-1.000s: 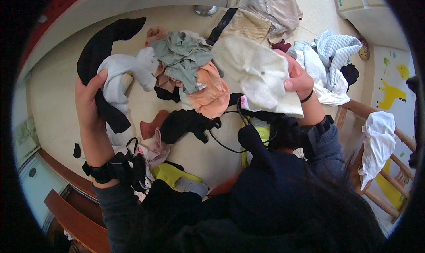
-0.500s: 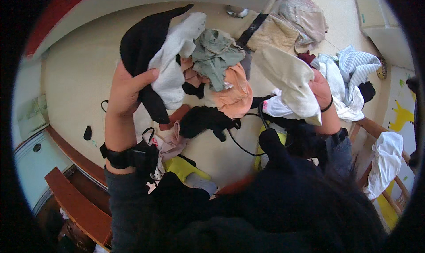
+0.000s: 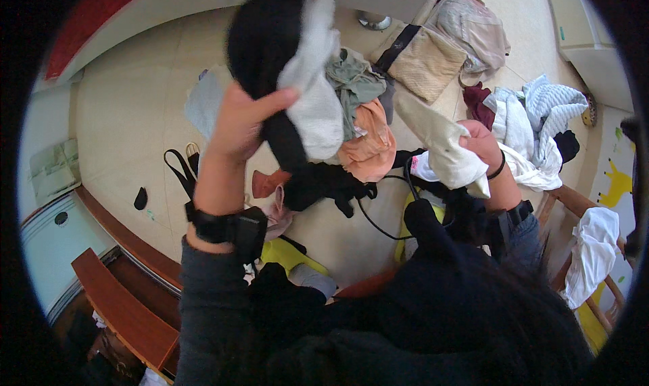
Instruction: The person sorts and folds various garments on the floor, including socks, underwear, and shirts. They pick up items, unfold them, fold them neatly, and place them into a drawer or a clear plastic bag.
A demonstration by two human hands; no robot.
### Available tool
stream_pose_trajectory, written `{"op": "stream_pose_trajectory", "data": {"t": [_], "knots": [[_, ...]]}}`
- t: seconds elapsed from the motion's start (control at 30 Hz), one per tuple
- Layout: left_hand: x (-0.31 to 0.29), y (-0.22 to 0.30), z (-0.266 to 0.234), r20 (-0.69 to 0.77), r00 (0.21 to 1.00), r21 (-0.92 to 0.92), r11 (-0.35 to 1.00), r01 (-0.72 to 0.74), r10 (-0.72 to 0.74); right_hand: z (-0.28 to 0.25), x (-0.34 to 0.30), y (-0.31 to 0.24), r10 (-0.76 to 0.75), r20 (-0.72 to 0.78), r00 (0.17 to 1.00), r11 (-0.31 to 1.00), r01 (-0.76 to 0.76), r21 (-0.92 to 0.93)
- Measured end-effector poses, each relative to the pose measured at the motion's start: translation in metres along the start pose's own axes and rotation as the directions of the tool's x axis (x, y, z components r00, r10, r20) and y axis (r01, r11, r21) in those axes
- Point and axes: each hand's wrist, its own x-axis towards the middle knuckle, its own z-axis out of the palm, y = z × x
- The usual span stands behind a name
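In my left hand (image 3: 238, 119) a black sock (image 3: 265, 41) and a white sock (image 3: 314, 92) are gripped side by side, thumb across them, raised over the floor. The black one is blurred at its top. My right hand (image 3: 485, 149) pinches a cream sock (image 3: 443, 142), which stretches up and leftward from the fingers. Between the hands lies a heap with a grey-green cloth (image 3: 348, 82) and an orange cloth (image 3: 370, 142). Nearer to me is a black piece of clothing (image 3: 321, 188). A maroon cloth (image 3: 477, 107) lies beyond my right hand.
A light blue knit (image 3: 551, 103) and white clothes lie at the right. Farther off are a tan ribbed cloth (image 3: 427, 60) and a pale bag-like bundle (image 3: 470, 31). White fabric (image 3: 589, 254) hangs on a wooden rail. A brown wooden board (image 3: 125, 305) stands at left; a black strap (image 3: 179, 170) lies nearby.
My left hand has moved up and to the right with the black and white socks. A pale grey-blue cloth and a black strap now show at its left. My right hand keeps the cream sock.
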Motion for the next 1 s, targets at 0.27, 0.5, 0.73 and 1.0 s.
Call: {"op": "stream_pose_trajectory", "data": {"t": [0.27,0.5,0.73,1.0], "knots": [[0.008,-0.095,-0.022,-0.165,0.865,0.124,0.861,0.494,-0.473,0.015,0.005,0.009,0.294,-0.009,0.956,0.941,-0.291,-0.174],[0.014,-0.027,-0.014,-0.246,0.966,0.111,0.987,0.115,-0.085,0.021,0.015,0.017,0.312,0.032,0.95,0.926,-0.297,-0.233],[-0.012,0.013,0.019,0.027,0.999,0.015,1.0,-0.021,0.021,0.061,0.024,-0.013,-0.067,-0.091,0.994,0.995,0.072,0.063],[-0.026,-0.056,0.074,0.35,0.867,-0.543,0.677,0.496,-0.354,0.1,0.06,0.005,-0.232,-0.207,0.95,0.957,0.262,0.128]]}}
